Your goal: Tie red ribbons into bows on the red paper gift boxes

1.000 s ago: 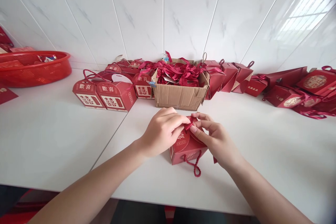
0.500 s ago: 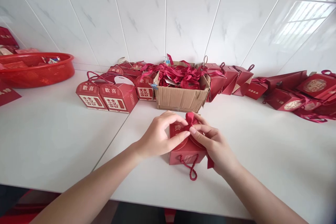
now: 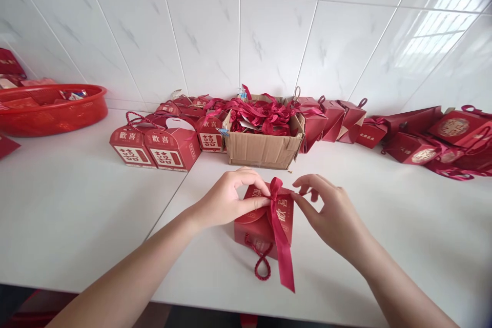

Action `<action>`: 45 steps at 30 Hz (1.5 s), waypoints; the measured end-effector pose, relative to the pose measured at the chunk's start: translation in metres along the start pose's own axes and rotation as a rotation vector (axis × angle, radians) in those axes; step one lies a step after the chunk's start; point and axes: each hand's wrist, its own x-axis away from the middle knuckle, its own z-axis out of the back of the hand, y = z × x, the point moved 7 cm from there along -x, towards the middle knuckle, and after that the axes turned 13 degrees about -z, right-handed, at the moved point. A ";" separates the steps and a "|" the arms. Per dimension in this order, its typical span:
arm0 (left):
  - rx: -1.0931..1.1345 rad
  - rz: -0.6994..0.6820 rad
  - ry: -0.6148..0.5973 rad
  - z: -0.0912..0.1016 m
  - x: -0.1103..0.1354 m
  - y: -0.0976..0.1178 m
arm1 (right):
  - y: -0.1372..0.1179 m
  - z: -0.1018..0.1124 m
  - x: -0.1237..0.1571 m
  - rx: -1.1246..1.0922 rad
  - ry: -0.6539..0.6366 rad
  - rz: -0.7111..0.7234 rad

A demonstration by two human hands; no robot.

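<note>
A red gift box (image 3: 251,230) stands on the white table in front of me, a looped cord handle (image 3: 263,269) hanging from its near side. A shiny red ribbon (image 3: 282,251) is tied on its top, with a small loop standing up and a long tail draped over the near side. My left hand (image 3: 234,195) pinches the ribbon at the knot between thumb and index finger. To the right of the box is my right hand (image 3: 330,210), its thumb and index finger apart, the thumb tip close to the box's top edge.
Behind the box stands a cardboard box (image 3: 261,149) heaped with red ribbons (image 3: 265,113). Red gift boxes with cord handles (image 3: 167,146) are on its left. More folded red boxes (image 3: 411,146) lie along the tiled wall at right. A red plastic basket (image 3: 57,118) is at far left.
My right hand has come off the knot and moved right, its fingers parting. The gift box has turned slightly and shifted left and nearer. The ribbon tail now hangs over the front.
</note>
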 end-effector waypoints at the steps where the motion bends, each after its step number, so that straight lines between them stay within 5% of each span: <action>1: 0.002 0.012 -0.006 0.000 0.000 0.000 | -0.001 0.003 0.001 0.040 -0.060 -0.016; 5: 0.016 0.050 -0.002 0.002 0.002 -0.001 | -0.007 0.011 0.005 0.142 -0.432 -0.035; 9: 0.019 0.065 -0.010 0.004 0.001 0.000 | -0.027 0.024 -0.013 0.105 -0.386 0.080; 13: -0.007 0.078 -0.068 0.005 -0.003 0.005 | -0.042 0.000 -0.025 -0.123 -0.531 0.186; 18: -0.107 0.141 -0.258 0.006 -0.012 0.012 | -0.040 -0.016 -0.029 -0.311 -0.628 0.212; 21: -0.162 0.191 -0.387 0.007 -0.021 0.015 | -0.046 -0.010 -0.021 -0.313 -0.683 0.362; 25: -0.203 0.228 -0.577 0.004 -0.031 0.020 | -0.053 -0.005 -0.009 -0.098 -0.658 0.598; 29: -0.275 0.199 -0.606 0.004 -0.035 0.020 | -0.053 -0.009 -0.002 0.042 -0.590 0.704; 40: -0.383 0.056 -0.632 0.013 -0.031 0.024 | -0.044 -0.017 0.006 0.253 -0.600 0.773; 45: -0.370 0.130 -0.648 0.013 -0.029 0.019 | -0.043 -0.017 0.008 0.251 -0.576 0.814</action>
